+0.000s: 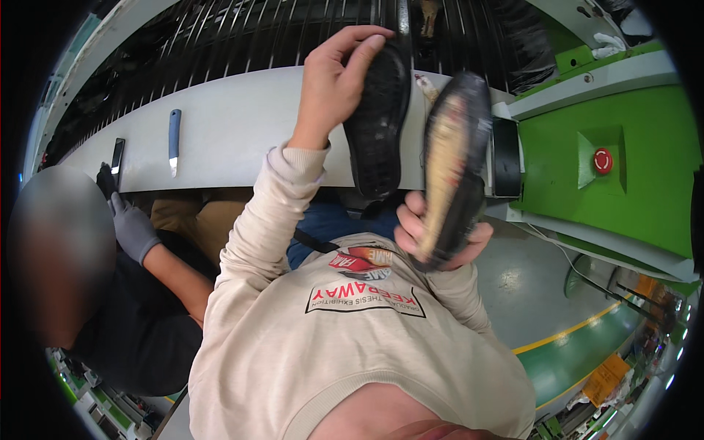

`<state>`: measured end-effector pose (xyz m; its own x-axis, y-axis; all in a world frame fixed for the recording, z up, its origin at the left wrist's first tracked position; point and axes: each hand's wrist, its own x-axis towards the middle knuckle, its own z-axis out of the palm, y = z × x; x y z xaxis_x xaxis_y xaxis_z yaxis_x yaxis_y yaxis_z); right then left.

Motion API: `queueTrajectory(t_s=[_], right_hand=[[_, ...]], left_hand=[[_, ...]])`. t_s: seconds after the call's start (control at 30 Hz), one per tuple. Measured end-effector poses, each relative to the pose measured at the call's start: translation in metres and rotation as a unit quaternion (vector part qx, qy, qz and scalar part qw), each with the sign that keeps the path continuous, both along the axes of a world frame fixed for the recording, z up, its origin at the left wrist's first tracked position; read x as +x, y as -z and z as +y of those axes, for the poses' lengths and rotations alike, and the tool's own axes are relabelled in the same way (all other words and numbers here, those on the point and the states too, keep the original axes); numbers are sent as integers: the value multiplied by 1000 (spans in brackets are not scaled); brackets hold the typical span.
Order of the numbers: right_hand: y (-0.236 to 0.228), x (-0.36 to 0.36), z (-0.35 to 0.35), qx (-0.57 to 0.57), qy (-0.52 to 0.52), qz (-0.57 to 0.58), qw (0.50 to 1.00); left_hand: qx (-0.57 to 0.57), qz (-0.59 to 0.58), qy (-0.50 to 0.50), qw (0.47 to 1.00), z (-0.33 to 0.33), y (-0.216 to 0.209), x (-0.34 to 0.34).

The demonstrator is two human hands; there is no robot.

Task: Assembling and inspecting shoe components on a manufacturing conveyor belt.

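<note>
My left hand (331, 86) is closed on the far end of a black shoe sole (378, 128), with the thumb and fingers at its edge. The sole stands over the white table's near edge, its hollow, patterned face showing. To its right, my right hand (411, 222) grips the near end of a black shoe upper (446, 147). The upper's underside faces me, with a tan, yellowish middle and some reddish marks. This upper is slightly blurred and tilted, and it hides part of my right hand. The two pieces are apart.
A blue-handled knife (174, 136) lies on the white table (242, 125). Beyond it runs a dark slatted conveyor (257, 33). On the right stands a green machine (557, 191) with a red button (603, 160). A co-worker's gloved hand (136, 229) is at left.
</note>
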<state>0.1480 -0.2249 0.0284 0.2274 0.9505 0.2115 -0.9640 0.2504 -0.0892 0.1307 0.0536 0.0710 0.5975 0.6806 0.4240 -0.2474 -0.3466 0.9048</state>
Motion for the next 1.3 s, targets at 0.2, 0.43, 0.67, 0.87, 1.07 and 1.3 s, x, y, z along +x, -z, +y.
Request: queueTrajectory(t_s=[0.2,0.43,0.67,0.87,1.07,1.3], right_hand=[[-2,28,-5,107,-60,30,992],[2,9,9,87,-152,88,981],[8,3,10,104,-155,69,980],[3,6,12,25,-207,40,977],[3,7,13,13,-211,36,977],[-6,3,20,-51,-80,38,995]], left_hand=[[242,108,-143,954,14,27,4],[-281,-37,378,882,-80,-64,10],[-180,-54,350,918,-70,-59,1],[-210,-58,371,903,-67,-59,-3],[-189,-79,370,906,-60,-62,-10],[-111,2,244,963,-42,-27,-1]])
